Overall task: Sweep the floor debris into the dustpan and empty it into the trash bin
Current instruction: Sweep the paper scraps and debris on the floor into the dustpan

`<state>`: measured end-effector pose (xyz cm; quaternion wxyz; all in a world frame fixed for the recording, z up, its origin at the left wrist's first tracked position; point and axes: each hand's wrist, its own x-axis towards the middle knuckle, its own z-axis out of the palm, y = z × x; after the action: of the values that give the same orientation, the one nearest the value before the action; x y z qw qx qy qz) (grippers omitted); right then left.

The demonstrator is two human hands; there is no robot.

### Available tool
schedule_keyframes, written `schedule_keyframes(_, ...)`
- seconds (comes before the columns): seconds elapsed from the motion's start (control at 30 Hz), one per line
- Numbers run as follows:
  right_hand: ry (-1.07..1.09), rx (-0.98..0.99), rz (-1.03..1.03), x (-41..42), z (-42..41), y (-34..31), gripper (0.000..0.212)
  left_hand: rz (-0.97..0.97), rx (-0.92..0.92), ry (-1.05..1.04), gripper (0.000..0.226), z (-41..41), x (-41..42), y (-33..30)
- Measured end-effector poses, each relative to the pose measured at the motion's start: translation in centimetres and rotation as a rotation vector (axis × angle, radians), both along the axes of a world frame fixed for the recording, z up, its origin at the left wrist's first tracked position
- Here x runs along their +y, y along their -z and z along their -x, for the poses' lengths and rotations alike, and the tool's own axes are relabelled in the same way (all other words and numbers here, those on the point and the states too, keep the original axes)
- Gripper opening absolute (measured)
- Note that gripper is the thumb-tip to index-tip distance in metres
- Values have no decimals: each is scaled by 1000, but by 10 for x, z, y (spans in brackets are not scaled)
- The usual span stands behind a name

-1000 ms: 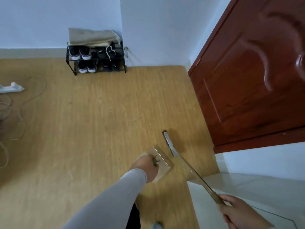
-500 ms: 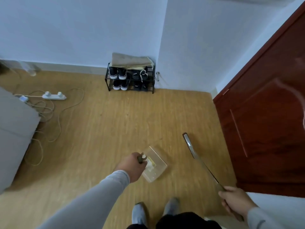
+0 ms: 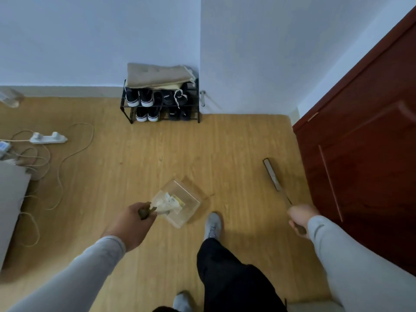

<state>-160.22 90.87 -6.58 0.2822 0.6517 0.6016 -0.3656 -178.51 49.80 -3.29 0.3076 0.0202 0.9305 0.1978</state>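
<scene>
My left hand (image 3: 132,224) grips the dark handle of a clear plastic dustpan (image 3: 186,197), held low over the wooden floor near the middle of the view. White and yellow paper scraps (image 3: 168,202) lie in the pan. My right hand (image 3: 300,218) is closed on the thin handle of a broom, whose narrow flat head (image 3: 272,174) hangs just above the floor beside the door. No trash bin is in view.
A dark red door (image 3: 364,158) stands open on the right. A black shoe rack (image 3: 161,102) with folded cloth on top sits in the corner. A white power strip (image 3: 48,138) and loose cords (image 3: 56,176) lie at the left by grey furniture (image 3: 10,203). My feet are below the dustpan.
I have stepped into the room and the view has swung left, showing more floor and the power strip. Both hands keep their grips; the dustpan and broom came along.
</scene>
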Motion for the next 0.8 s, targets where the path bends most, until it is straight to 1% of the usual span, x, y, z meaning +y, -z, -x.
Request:
schedule_keyframes(0.1,35,-3,17,25,52,17,25,33,-6,23,30,31,23,6)
schedule_keyframes(0.17,8,27,27,22,89,29,26,57,-9,34,27,45,33,11)
schedule_keyframes(0.3,-188,80,74,-33,143,40,32,88,-13,-2,32,64,35,16)
schedule_keyframes(0.33,-218,81,91,-51,150,41,29,92,-21,-13,33,67,33,16)
schedule_keyframes(0.4,-233,100,132,-85,157,43,15,86,-30,-40,33,74,27,17)
schedule_keyframes(0.5,-298,148,215,-125,166,46,31,69,-38,-88,35,86,12,19)
schedule_keyframes(0.53,-342,145,242,-136,170,46,31,67,-44,-97,36,90,7,19)
schedule_keyframes(0.57,-393,128,263,-145,174,44,27,67,-48,-105,38,93,2,20)
schedule_keyframes(0.63,-483,98,264,-157,181,44,26,67,-46,-117,40,99,-9,21)
schedule_keyframes(0.67,-508,90,262,-162,185,44,32,71,-41,-120,41,101,-14,22)
schedule_keyframes(0.73,-535,81,258,-165,189,42,55,87,-36,-123,41,106,-26,23)
schedule_keyframes(0.77,-538,86,255,-165,192,34,62,89,-39,-122,42,108,-33,24)
schedule_keyframes(0.8,-523,106,244,-164,192,24,64,85,-44,-120,42,111,-39,24)
